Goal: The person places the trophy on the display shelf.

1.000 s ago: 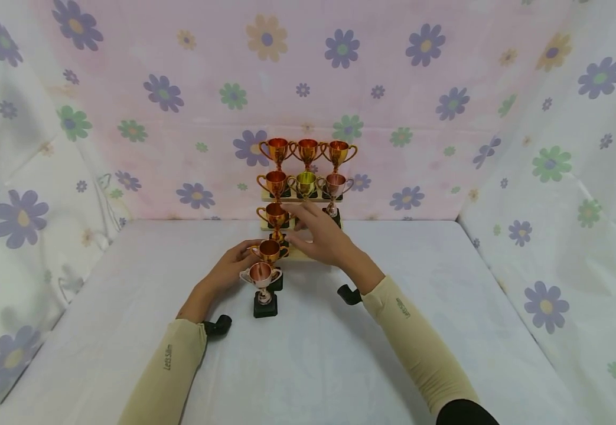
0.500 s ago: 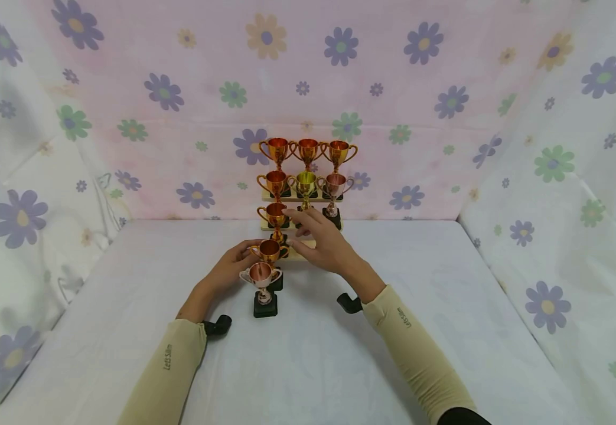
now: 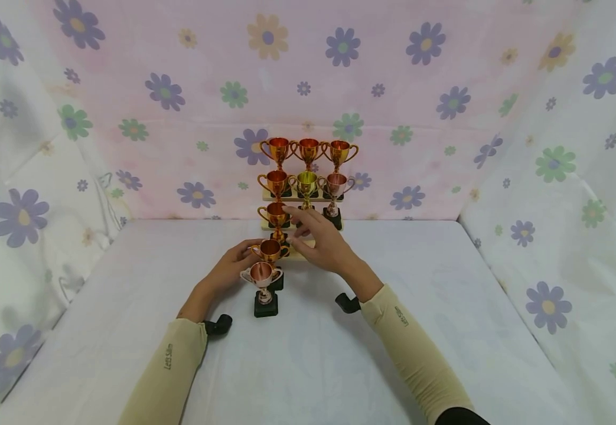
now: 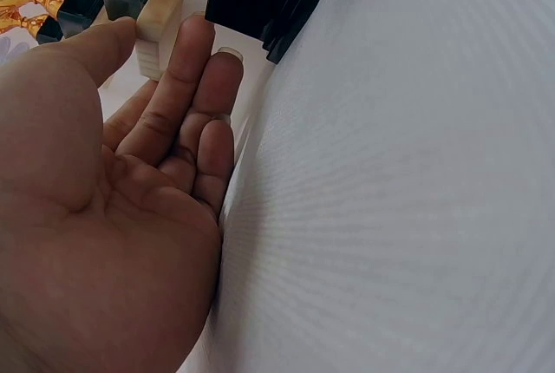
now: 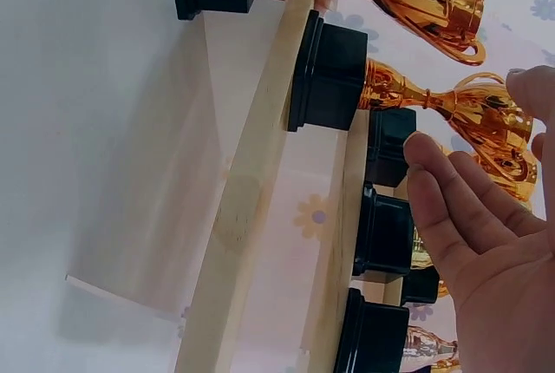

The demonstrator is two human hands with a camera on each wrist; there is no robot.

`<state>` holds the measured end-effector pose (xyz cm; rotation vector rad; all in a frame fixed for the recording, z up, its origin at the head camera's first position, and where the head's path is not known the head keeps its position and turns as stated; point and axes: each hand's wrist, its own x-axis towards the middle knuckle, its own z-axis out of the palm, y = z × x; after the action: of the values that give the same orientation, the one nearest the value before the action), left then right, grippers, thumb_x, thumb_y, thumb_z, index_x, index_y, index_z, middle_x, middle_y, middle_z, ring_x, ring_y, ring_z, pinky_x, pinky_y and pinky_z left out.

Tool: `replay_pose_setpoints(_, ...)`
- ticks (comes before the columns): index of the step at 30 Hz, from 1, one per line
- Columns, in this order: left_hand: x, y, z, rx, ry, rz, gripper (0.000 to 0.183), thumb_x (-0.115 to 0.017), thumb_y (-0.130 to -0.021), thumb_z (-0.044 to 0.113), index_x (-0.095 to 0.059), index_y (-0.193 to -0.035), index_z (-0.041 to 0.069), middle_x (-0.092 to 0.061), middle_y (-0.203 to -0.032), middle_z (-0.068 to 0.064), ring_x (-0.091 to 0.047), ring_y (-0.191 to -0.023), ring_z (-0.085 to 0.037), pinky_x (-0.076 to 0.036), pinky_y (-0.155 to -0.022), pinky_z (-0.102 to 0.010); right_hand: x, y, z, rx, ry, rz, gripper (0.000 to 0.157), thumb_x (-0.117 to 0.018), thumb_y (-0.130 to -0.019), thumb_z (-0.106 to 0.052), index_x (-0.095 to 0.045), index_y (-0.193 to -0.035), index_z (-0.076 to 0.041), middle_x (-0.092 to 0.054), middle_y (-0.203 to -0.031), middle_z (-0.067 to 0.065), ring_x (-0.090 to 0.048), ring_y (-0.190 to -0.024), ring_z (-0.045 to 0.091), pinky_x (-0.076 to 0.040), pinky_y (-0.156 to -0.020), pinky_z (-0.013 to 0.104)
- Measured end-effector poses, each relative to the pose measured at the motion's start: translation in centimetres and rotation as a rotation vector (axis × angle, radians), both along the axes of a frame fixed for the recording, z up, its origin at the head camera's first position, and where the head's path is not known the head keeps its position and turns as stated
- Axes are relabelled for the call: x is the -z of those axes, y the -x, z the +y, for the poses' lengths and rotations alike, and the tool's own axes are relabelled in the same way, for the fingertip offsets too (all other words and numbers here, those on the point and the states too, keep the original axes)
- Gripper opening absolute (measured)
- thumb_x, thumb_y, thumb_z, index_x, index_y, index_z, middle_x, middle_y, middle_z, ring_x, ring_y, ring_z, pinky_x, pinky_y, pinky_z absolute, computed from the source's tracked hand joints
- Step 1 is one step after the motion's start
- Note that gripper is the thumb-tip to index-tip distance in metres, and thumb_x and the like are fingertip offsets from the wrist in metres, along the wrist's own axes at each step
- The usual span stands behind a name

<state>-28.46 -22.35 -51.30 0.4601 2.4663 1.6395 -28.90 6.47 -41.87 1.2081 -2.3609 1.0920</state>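
Observation:
My right hand (image 3: pixel 326 239) is at a gold trophy (image 3: pixel 276 213) upright on the left end of the lowest wooden step, index fingertip right at its rim. In the right wrist view a fingertip lies by this trophy's handle (image 5: pixel 477 78), and the other fingers extend loosely beside the cup. My left hand (image 3: pixel 229 265) rests on the table left of another gold trophy (image 3: pixel 270 250). In the left wrist view its thumb touches the end of the wooden stand (image 4: pixel 158 22), its fingers loosely extended beside it. A rose-coloured trophy (image 3: pixel 261 274) on a black base stands in front.
Three gold trophies (image 3: pixel 308 150) line the top step. Below them stand a gold trophy (image 3: pixel 277 182), a yellow-green trophy (image 3: pixel 307 183) and a pink trophy (image 3: pixel 336 184). A flowered cloth (image 3: pixel 207 77) hangs behind the white table (image 3: pixel 308 354).
My right hand has come slightly down and back from the steps, uncovering more of the yellow-green trophy's lower part. The left hand and the trophies have not moved.

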Motion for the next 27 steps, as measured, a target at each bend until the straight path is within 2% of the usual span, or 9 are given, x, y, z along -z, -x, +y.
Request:
replay_pose_setpoints(4, 0.1, 0.1, 0.0, 0.004, -0.005, -0.003, 0.051, -0.056, -0.112, 0.031, -0.047, -0.159, 0.015, -0.06, -0.15, -0.016, -0.056, -0.139, -0.036, -0.034, -0.12, -0.061, 0.0, -0.4, 0.1, 0.0, 0.0, -0.002, 0.065, -0.072, -0.102, -0.011, -0.046, -0.161, -0.017, -0.063, -0.12, 0.016, -0.068, -0.104, 0.024, -0.058, -0.096, 0.039)
replay_pose_setpoints(8, 0.2, 0.1, -0.1, 0.002, -0.013, -0.012, 0.051, -0.056, -0.112, 0.031, -0.046, -0.16, 0.015, -0.061, -0.149, -0.017, -0.058, -0.137, -0.036, -0.035, -0.12, -0.061, 0.2, -0.9, 0.1, 0.002, 0.008, 0.014, 0.062, -0.072, -0.101, -0.011, -0.05, -0.159, -0.016, -0.062, -0.11, 0.011, -0.064, -0.101, 0.022, -0.058, -0.094, 0.037)
replay_pose_setpoints(11, 0.2, 0.1, -0.1, -0.002, -0.015, -0.015, 0.051, -0.056, -0.112, 0.031, -0.046, -0.16, 0.014, -0.061, -0.149, -0.018, -0.058, -0.138, -0.036, -0.035, -0.12, -0.061, 0.6, -1.2, 0.0, -0.009, 0.018, 0.018, 0.059, -0.073, -0.101, -0.013, -0.053, -0.156, -0.015, -0.061, -0.11, 0.007, -0.065, -0.1, 0.022, -0.059, -0.092, 0.037)
replay_pose_setpoints(14, 0.2, 0.1, 0.0, -0.005, -0.017, -0.012, 0.051, -0.056, -0.112, 0.032, -0.047, -0.159, 0.014, -0.06, -0.15, -0.017, -0.057, -0.139, -0.036, -0.035, -0.12, -0.061, 1.1, -1.5, -0.3, -0.027, 0.027, 0.016, 0.056, -0.074, -0.101, -0.015, -0.055, -0.154, -0.013, -0.063, -0.113, 0.011, -0.067, -0.1, 0.026, -0.06, -0.091, 0.039)
replay_pose_setpoints(20, 0.1, 0.0, 0.1, -0.001, -0.013, -0.002, 0.05, -0.057, -0.112, 0.03, -0.047, -0.159, 0.014, -0.061, -0.15, -0.017, -0.057, -0.139, -0.037, -0.037, -0.119, -0.061, 1.9, -1.9, -0.8, -0.059, 0.026, 0.046, 0.055, -0.078, -0.098, -0.016, -0.059, -0.149, -0.009, -0.064, -0.121, 0.013, -0.067, -0.101, 0.024, -0.06, -0.09, 0.038)
replay_pose_setpoints(27, 0.0, -0.1, 0.2, -0.004, -0.006, 0.006, 0.049, -0.056, -0.112, 0.031, -0.048, -0.158, 0.015, -0.061, -0.15, -0.016, -0.056, -0.14, -0.037, -0.035, -0.12, -0.062, 2.2, -2.2, -1.4, -0.088, 0.025, 0.06, 0.056, -0.079, -0.098, -0.018, -0.058, -0.15, -0.011, -0.061, -0.139, 0.008, -0.064, -0.114, 0.02, -0.059, -0.092, 0.04)
